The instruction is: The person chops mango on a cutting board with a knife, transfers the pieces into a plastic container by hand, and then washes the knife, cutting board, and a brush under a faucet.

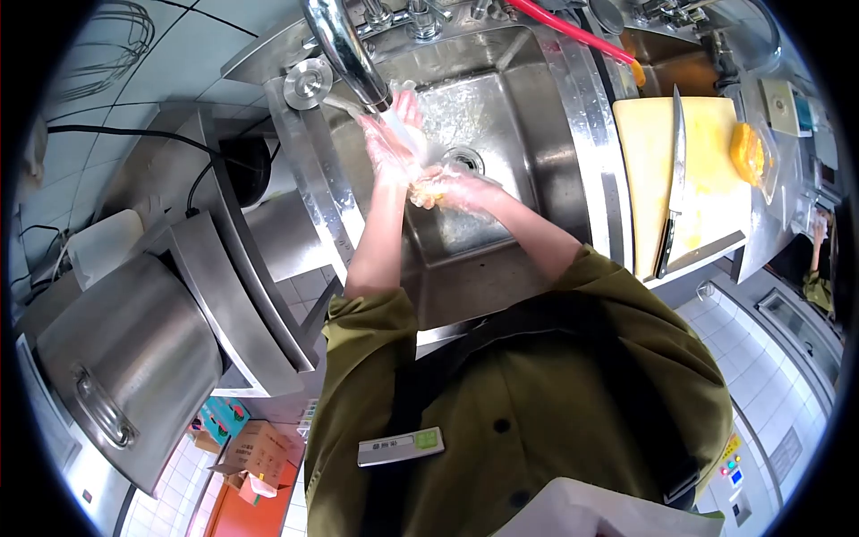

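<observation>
Water runs from a chrome faucet onto my left hand, which is held palm up with the fingers stretched out and apart. A thin clear plastic glove seems to cover it. Just beside its wrist, my right hand is curled, with a crumpled, yellowish, wet patch at its fingertips. Whether that is a held thing or bunched glove plastic, I cannot make out. Both hands are over the steel sink, above and left of its drain.
Right of the sink, a knife lies on a yellowish cutting board. Beyond it sits yellow food in a clear bag. A red hose crosses the sink's back corner. A large steel pot stands left. Another person's arm shows far right.
</observation>
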Motion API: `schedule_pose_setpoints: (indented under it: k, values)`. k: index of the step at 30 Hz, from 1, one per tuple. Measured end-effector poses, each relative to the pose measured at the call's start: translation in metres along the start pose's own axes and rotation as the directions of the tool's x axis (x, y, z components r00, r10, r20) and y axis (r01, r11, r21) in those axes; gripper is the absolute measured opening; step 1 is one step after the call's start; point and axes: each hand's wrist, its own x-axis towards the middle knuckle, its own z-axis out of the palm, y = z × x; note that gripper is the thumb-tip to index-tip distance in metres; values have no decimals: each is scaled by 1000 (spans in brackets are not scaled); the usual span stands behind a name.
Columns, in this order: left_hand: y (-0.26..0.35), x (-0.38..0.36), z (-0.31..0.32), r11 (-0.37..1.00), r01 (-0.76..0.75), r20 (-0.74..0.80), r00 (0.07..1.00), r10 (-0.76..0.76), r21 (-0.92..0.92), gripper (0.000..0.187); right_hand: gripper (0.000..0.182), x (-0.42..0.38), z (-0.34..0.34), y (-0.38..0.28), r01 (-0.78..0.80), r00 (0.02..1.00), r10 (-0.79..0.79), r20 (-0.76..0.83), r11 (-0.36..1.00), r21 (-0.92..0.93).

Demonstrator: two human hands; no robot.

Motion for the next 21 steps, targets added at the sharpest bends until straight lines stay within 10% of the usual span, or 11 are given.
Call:
schedule_pose_setpoints:
  k: [3, 10, 14, 21]
  values:
    - [4, -4, 8, 1000, 11, 20, 1000, -12, 21, 64, 14, -17, 7, 15, 210, 974, -212, 77, 977, 38]
    - [5, -4, 31, 922, -315, 49, 949, 313, 226, 75, 21, -42, -15, 23, -78, 957, -48, -287, 907, -414]
    - [9, 13, 18, 888, -398, 174, 915, 365, 231, 87, 23, -24, -41, 57, 196, 895, -44, -443, 932, 305]
    - [8, 3, 66, 807, -480, 127, 875, 467, 343, 91, 27, -15, -26, 28, 149, 803, 61, -593, 943, 298]
